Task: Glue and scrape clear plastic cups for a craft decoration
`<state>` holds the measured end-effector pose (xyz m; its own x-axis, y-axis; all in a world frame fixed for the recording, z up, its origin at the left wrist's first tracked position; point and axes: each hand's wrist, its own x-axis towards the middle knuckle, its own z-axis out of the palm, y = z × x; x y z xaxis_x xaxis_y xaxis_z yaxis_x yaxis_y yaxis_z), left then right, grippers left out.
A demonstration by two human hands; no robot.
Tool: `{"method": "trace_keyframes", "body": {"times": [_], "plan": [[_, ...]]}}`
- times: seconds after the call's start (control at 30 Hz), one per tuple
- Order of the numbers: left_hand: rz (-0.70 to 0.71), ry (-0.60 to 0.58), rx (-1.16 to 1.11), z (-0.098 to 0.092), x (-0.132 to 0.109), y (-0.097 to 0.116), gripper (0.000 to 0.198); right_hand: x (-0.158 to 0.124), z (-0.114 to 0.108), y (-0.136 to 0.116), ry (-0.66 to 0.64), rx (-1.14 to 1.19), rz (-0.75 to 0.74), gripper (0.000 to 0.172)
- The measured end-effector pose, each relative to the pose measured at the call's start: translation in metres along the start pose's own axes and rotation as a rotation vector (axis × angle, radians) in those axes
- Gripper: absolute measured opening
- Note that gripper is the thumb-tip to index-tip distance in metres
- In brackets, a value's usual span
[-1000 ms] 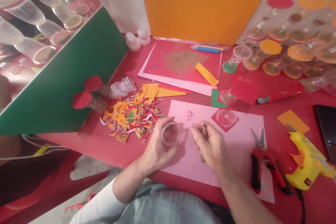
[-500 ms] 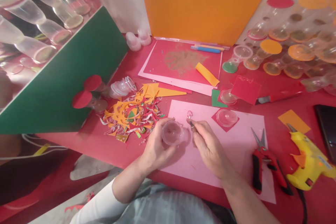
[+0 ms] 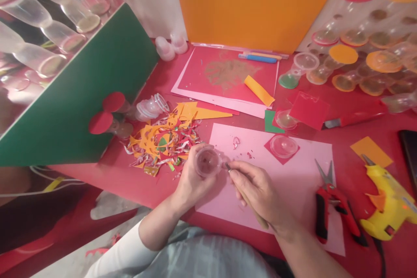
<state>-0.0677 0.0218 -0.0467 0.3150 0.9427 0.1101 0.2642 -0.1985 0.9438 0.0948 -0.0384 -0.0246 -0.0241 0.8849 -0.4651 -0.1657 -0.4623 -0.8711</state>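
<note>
My left hand (image 3: 190, 178) is wrapped round a small clear plastic cup (image 3: 207, 161), its round mouth tilted up toward me. In my right hand (image 3: 257, 189) is a slim tan-handled tool (image 3: 249, 204), gripped like a pen. The tool's small dark tip is at the right side of the cup's rim; whether it touches cannot be told. Beneath both hands lies a pink sheet (image 3: 250, 139) with a curled pink scrap (image 3: 236, 142) and small dark crumbs on it. A red paper square (image 3: 273, 156) carries another clear plastic piece (image 3: 284, 145) to the right.
Red-handled snips (image 3: 330, 193) lie open on the right, beside a yellow glue gun (image 3: 386, 202). A heap of paper scraps (image 3: 163, 143) is to the left, before a green board (image 3: 81, 91). Clear plastic assemblies (image 3: 358, 56) stand at the back right, near a red-handled cutter (image 3: 361, 117).
My right hand has brought the tool left and down to the cup's rim, its handle now showing. The cup has shifted slightly left and up. More dark crumbs show on the pink sheet.
</note>
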Motion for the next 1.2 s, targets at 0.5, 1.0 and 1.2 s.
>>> {"method": "trace_keyframes", "body": {"times": [0.5,1.0,1.2], "plan": [[-0.072,-0.047,-0.116,0.004,0.000,0.003,0.025,0.004,0.007,-0.003,-0.020,0.144,0.053,0.027],[0.005,-0.091,-0.072,0.001,0.004,0.006,0.027,0.003,0.009,-0.007,-0.006,0.165,0.051,0.027],[0.025,-0.131,-0.093,0.002,0.005,0.008,0.023,0.003,0.011,-0.007,0.006,0.204,0.044,0.027]]}}
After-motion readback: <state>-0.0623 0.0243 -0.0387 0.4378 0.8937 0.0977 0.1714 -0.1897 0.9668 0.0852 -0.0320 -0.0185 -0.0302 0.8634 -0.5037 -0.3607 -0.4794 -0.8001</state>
